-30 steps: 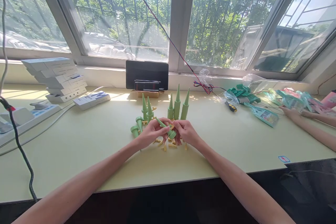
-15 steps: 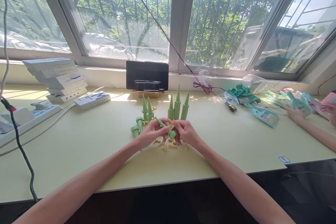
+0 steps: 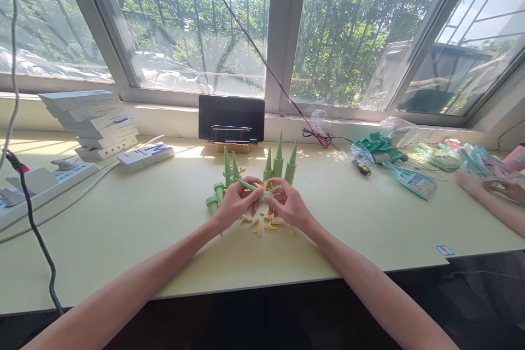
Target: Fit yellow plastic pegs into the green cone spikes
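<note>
Between both hands is a green plastic spike (image 3: 247, 185), tilted, its point toward the upper left and its wide ribbed end at the right. My left hand (image 3: 234, 205) is closed around its tapered body. At the wide end, my right hand (image 3: 290, 205) has its fingers closed on the spike, partly covering it. Small yellow plastic pieces (image 3: 268, 227) lie scattered on the table below the hands. Behind my right hand several green spikes (image 3: 278, 167) stand point up; others (image 3: 227, 168) stand behind my left hand, next to short green capped parts (image 3: 212, 205).
A dark tablet (image 3: 232, 115) leans on a stand by the window. White boxes (image 3: 96, 126) are stacked at the left, near a power strip (image 3: 53, 186). To the right lie a black-and-yellow tool (image 3: 361, 168) and green packages (image 3: 410, 180). Another person's hands (image 3: 471, 181) handle bags at the far right.
The spike has turned flatter between my hands, and its wide end has risen slightly. My right fingers have shifted onto that end. The other person's hands have moved closer together.
</note>
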A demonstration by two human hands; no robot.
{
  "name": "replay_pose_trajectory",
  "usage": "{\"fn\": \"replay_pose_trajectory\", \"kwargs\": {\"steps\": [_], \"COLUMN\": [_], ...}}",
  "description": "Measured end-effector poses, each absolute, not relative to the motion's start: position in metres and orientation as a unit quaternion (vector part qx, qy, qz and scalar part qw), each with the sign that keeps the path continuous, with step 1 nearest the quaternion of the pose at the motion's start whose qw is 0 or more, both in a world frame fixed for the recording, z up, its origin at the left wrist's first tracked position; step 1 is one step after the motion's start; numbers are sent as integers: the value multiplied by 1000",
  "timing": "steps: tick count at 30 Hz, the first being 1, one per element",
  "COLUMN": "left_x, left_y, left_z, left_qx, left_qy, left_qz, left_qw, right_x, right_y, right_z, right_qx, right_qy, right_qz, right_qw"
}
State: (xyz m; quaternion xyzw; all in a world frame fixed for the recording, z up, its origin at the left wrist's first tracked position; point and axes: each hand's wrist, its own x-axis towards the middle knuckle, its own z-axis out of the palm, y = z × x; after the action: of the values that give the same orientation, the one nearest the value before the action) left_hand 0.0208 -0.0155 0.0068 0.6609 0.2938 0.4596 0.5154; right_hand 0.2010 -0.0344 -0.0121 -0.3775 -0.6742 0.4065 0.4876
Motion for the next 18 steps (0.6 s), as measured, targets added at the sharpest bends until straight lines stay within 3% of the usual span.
{"fn": "replay_pose_trajectory", "kwargs": {"steps": [9, 18], "left_x": [18, 19], "left_y": [-11, -13], "left_z": [-2, 1], "left_qx": [706, 739], "left_qy": [307, 298], "left_qz": [446, 454], "left_qw": [457, 398], "right_x": [201, 201], "right_y": [-35, -31], "right_z": [-13, -15], "right_qx": [-378, -343], "right_qy": [-710, -694], "right_qz": [345, 383], "right_qw": [485, 505]}}
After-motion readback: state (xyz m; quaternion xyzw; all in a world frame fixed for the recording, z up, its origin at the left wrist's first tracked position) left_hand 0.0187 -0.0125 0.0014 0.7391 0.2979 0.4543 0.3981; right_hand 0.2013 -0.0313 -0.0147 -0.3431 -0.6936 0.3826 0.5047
